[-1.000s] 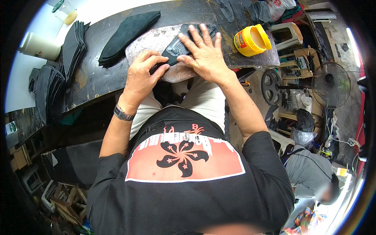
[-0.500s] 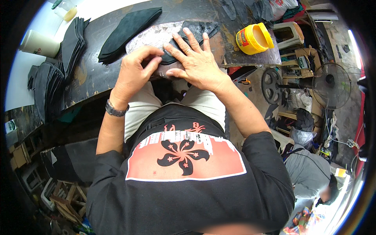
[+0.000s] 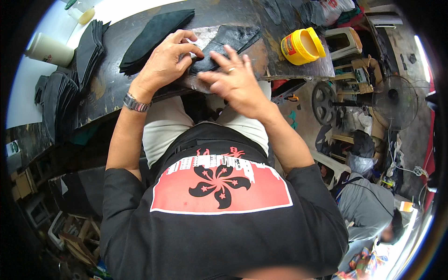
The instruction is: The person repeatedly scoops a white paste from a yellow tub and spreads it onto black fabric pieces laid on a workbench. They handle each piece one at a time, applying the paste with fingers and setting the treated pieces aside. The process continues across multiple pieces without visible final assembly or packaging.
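A cluttered workshop surrounds the person, with a dark, worn table bending across the upper part of the frame. At the lower right is another person in a grey top, and above them, at the right, a standing fan.

On the table, a thick stack of dark pieces lies at upper centre-left, and a fanned pile sits farther left. A mottled slab lies at top centre, with an open yellow tub to its right. The glossy black piece rests on the slab, just above the hands.

Half a second ago the right hand lay spread over that piece; now it is lower and blurred by motion, its fingers loosely parted near the lower edge. Whether they touch is unclear. The left hand has shifted upward, thumb and forefinger held narrow at the piece's left edge; whether they pinch it cannot be told. As a result, more of the shiny face is bared, and the palm appears to have stopped pressing it.

Smallest are the wristwatch and a ring.
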`<state>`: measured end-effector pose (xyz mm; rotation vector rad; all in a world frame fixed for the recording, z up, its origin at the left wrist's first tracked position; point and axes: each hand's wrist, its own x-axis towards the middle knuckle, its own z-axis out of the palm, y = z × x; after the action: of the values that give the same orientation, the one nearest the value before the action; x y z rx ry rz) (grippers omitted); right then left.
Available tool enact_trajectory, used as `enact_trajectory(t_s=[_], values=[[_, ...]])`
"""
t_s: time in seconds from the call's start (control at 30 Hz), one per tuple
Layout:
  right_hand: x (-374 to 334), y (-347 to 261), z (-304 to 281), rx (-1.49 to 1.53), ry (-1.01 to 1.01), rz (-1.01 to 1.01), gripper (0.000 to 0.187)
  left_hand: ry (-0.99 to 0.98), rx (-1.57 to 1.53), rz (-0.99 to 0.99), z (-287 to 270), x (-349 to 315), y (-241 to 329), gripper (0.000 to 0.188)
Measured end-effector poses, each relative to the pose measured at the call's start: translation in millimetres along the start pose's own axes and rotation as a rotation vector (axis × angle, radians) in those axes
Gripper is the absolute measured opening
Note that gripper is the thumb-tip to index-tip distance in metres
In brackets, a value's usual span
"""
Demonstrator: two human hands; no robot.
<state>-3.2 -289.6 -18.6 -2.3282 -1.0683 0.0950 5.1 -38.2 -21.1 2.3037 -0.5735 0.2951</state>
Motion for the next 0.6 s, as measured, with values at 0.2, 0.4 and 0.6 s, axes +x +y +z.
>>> enact_trajectory(t_s=[0.2, 0.4, 0.6], values=[[8.9, 38.4, -2.9, -0.278, 0.212, 0.231, 0.082, 0.015, 0.196, -0.037, 7.1, 13.0, 11.0, 0.019], [2.2, 9.3, 23.8, -0.481, 0.155, 0.234, 0.098, -0.006, 0.176, -0.168, 9.4, 28.8, 12.1, 0.028], [-0.6, 7.3, 7.8, -0.589, 0.131, 0.231, 0.1, 0.006, 0.186, -0.226, 12.4, 26.1, 18.7, 0.029]])
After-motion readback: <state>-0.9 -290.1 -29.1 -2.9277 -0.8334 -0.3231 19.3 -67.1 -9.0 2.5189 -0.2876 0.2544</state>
